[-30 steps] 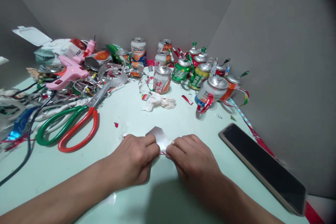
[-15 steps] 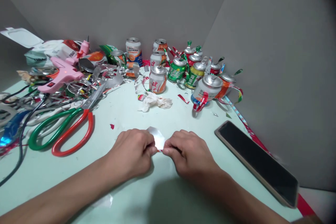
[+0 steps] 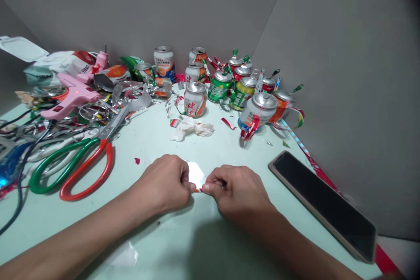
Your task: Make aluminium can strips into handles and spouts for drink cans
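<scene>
My left hand and my right hand meet at the middle front of the pale green table. Both pinch a small silvery piece of cut can metal with a red and white edge, holding it just above the tabletop. The fingers of both hands are curled tight, and they hide most of the piece. Only its shiny upper corner shows between the two thumbs.
Large scissors with green and red handles lie at left, beside a pink glue gun and metal scraps. Several small drink cans stand at the back. A crumpled tissue lies mid-table. A dark phone rests at right near the grey wall.
Both hands have closed in on each other and folded the metal piece smaller, so less of it shows. The view has shifted slightly.
</scene>
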Demonstrator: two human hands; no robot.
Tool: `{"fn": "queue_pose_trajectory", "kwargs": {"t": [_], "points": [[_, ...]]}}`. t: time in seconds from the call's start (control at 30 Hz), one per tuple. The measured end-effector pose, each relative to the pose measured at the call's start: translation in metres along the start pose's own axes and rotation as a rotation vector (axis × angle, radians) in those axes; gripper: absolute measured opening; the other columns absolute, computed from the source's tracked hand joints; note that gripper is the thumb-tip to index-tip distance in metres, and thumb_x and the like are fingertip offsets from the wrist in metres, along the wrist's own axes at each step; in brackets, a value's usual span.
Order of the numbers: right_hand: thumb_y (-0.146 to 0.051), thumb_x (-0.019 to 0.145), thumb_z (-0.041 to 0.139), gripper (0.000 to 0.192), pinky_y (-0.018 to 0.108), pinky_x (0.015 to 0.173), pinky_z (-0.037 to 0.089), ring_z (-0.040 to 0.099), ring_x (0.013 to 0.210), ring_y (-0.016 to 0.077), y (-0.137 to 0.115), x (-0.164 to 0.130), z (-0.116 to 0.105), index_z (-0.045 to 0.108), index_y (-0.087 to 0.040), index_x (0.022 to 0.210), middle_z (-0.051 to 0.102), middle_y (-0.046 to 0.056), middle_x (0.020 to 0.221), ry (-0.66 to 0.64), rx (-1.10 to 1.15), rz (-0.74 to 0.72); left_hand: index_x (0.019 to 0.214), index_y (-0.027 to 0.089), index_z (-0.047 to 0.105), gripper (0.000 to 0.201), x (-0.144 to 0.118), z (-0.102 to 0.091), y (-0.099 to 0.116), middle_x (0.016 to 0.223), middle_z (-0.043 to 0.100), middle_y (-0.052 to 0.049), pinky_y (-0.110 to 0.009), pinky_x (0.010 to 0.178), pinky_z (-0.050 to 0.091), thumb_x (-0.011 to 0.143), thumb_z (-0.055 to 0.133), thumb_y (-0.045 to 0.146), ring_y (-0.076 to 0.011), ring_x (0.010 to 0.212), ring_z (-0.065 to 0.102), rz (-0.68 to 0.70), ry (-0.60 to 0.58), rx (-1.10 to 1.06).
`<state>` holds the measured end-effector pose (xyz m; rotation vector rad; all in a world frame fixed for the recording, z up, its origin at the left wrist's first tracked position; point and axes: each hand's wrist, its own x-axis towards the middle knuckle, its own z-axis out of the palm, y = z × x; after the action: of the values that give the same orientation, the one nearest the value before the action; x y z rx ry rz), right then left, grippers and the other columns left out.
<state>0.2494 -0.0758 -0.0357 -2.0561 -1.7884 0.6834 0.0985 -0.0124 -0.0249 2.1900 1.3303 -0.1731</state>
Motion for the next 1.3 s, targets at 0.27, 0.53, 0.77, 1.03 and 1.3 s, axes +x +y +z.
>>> {"fn": "queue_pose_trajectory", "kwargs": {"t": [0.27,0.53,0.77,1.03,1.3], "points": [[-0.033,0.069,0.068,0.011,0.025,0.048,0.028,0.048,0.05,0.0121,-0.002,0.003,-0.001,0.066,-0.026,0.06,0.062,-0.004,0.057,-0.011,-0.038,0.048,0.048,0.02,0.047,0.023,0.0,-0.003,0.002,0.046,0.044,0.001,-0.025,0.044,0.025,0.068,0.054,0.029,-0.0117,0.045,0.032,0.023,0.023,0.077],[-0.034,0.065,0.072,0.018,0.025,0.047,0.03,0.051,0.048,0.012,-0.003,0.006,-0.002,0.061,-0.024,0.054,0.061,-0.004,0.052,-0.02,0.0,0.103,0.047,0.021,0.05,0.023,0.0,-0.007,0.006,0.047,0.045,0.001,-0.026,0.042,0.024,0.067,0.056,0.031,-0.0125,0.041,0.032,0.013,0.033,0.168],[-0.036,0.064,0.074,0.026,0.025,0.045,0.026,0.047,0.047,0.0115,-0.001,0.009,-0.004,0.056,-0.022,0.052,0.059,-0.004,0.052,-0.018,-0.049,0.082,0.049,0.022,0.055,0.02,0.003,-0.011,0.011,0.049,0.048,-0.001,-0.027,0.044,0.025,0.066,0.056,0.032,-0.0145,0.042,0.037,0.001,0.012,0.262],[-0.035,0.064,0.073,0.022,0.023,0.045,0.024,0.048,0.047,0.0112,0.0,0.006,-0.001,0.058,-0.023,0.053,0.061,-0.004,0.053,0.046,-0.026,0.065,0.079,0.021,0.062,0.023,-0.019,0.011,-0.002,0.073,0.061,-0.004,-0.025,0.045,0.023,0.066,0.046,0.01,-0.0157,0.052,0.052,0.407,0.238,0.408],[-0.032,0.065,0.07,0.017,0.025,0.051,0.028,0.05,0.054,0.0124,-0.001,0.006,-0.005,0.06,-0.023,0.054,0.063,-0.004,0.057,-0.008,-0.018,0.13,0.079,0.018,0.062,0.03,-0.018,0.031,-0.009,0.069,0.057,-0.002,-0.025,0.046,0.03,0.058,0.045,0.003,-0.0158,0.059,0.051,0.602,0.219,0.288]]}}
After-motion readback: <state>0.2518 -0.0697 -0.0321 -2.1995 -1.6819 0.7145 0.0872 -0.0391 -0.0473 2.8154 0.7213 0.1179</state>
